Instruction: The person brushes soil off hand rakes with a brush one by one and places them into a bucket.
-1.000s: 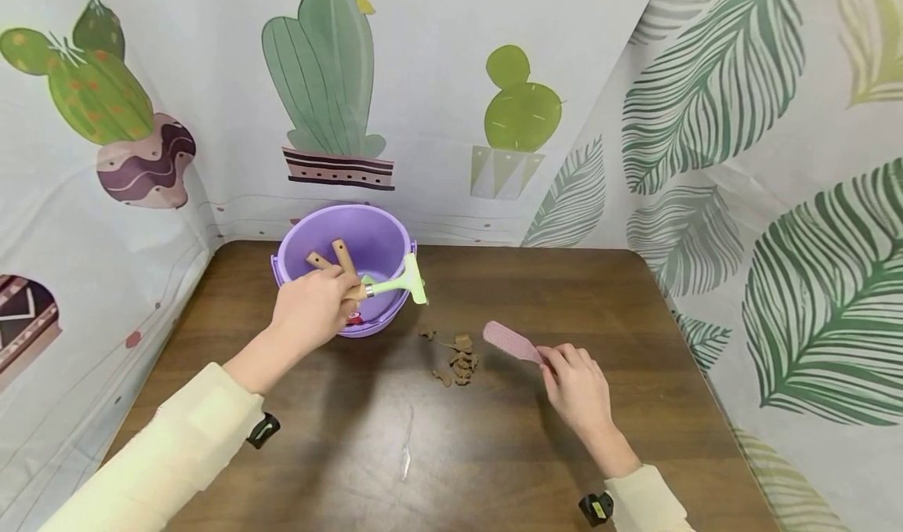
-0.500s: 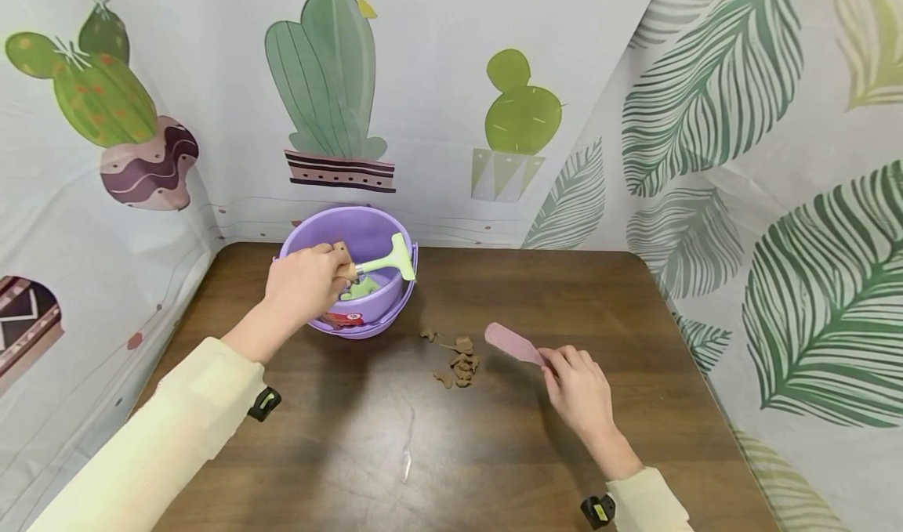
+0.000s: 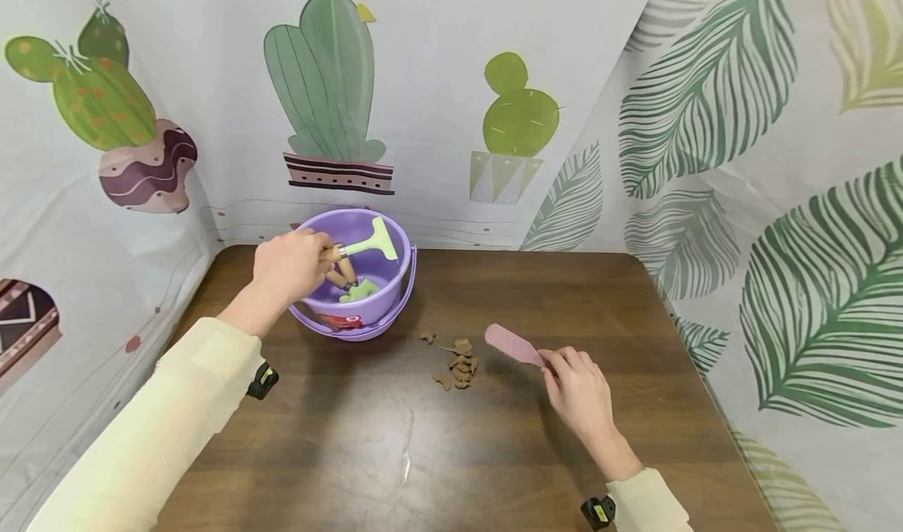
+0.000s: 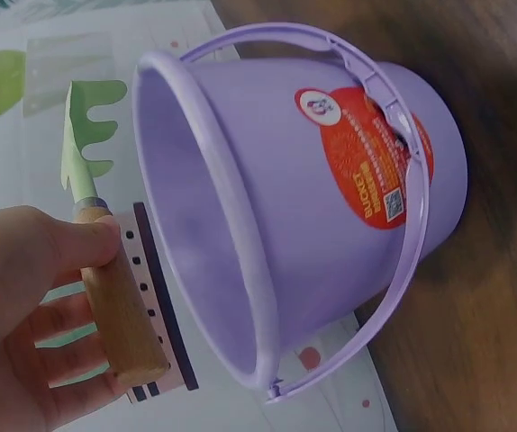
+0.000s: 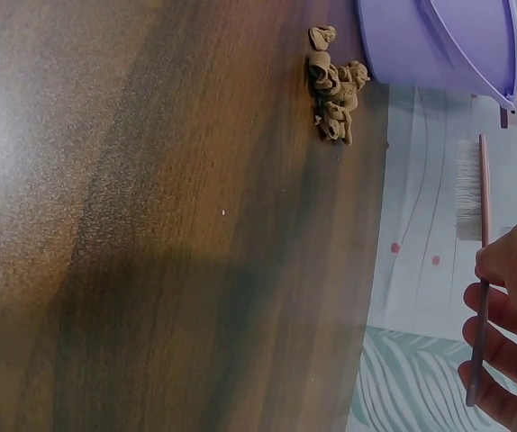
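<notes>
My left hand (image 3: pixel 291 264) grips the wooden handle of a small hand rake (image 4: pixel 94 135), its light green tined head above the mouth of a purple bucket (image 3: pixel 381 307). Inside the bucket lie other wooden-handled tools, one with a green head (image 3: pixel 360 290). My right hand (image 3: pixel 580 387) pinches the handle of a pink brush (image 3: pixel 513 344), held over the table with its pale bristles (image 5: pixel 468 189) showing in the right wrist view. Left of the brush, a small heap of brown curled scraps (image 3: pixel 462 363) lies on the table.
The bucket's purple handle (image 4: pixel 409 243) hangs down along its front. Behind the dark wooden table (image 3: pixel 550 289) hangs a white cloth (image 3: pixel 430 85) printed with cacti and leaves. A bright streak (image 3: pixel 406 465) shows on the tabletop near the front.
My left hand has moved up and left with the rake, from the bucket's right rim to over its mouth. My right hand, the brush and the brown scraps stay put.
</notes>
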{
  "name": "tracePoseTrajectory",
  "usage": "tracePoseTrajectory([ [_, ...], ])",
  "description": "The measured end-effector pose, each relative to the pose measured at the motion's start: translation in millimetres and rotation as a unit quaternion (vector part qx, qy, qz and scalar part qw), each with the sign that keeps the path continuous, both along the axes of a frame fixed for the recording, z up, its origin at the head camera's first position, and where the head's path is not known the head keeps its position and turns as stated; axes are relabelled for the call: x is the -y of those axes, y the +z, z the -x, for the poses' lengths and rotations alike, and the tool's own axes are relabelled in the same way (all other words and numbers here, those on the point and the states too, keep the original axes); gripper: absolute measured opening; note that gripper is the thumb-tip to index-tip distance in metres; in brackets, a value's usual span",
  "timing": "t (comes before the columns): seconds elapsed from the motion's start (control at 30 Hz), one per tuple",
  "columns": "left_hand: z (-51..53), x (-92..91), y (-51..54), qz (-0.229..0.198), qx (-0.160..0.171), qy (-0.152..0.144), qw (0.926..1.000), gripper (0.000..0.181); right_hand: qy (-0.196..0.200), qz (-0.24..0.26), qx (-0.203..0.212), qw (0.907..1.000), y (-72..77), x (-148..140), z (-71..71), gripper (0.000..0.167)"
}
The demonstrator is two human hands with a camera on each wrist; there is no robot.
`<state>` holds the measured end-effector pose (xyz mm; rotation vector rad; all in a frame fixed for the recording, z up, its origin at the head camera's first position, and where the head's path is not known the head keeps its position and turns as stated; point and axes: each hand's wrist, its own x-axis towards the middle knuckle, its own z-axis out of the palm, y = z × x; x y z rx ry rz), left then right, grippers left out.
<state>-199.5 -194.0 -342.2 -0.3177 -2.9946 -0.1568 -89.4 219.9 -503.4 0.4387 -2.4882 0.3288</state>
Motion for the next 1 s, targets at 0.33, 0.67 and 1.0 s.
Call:
tracePoseTrajectory([
  [0.33, 13.3, 1.3, 4.6, 0.009, 0.028, 0.011, 0.9995, 0.021, 0.003, -0.001, -0.005, 1.0, 0.5, -0.9, 0.5, 0.023],
  [0.67, 21.6, 3.2, 4.5, 0.022, 0.054, 0.036, 0.9976, 0.026, -0.002, 0.002, -0.006, 1.0, 1.8, -1.3, -0.4, 0.023],
  [1.0, 27.3, 3.9, 0.8, 0.034, 0.064, 0.054, 0.9959, 0.025, -0.005, 0.004, -0.006, 1.0, 3.7, -1.1, -0.7, 0.023],
])
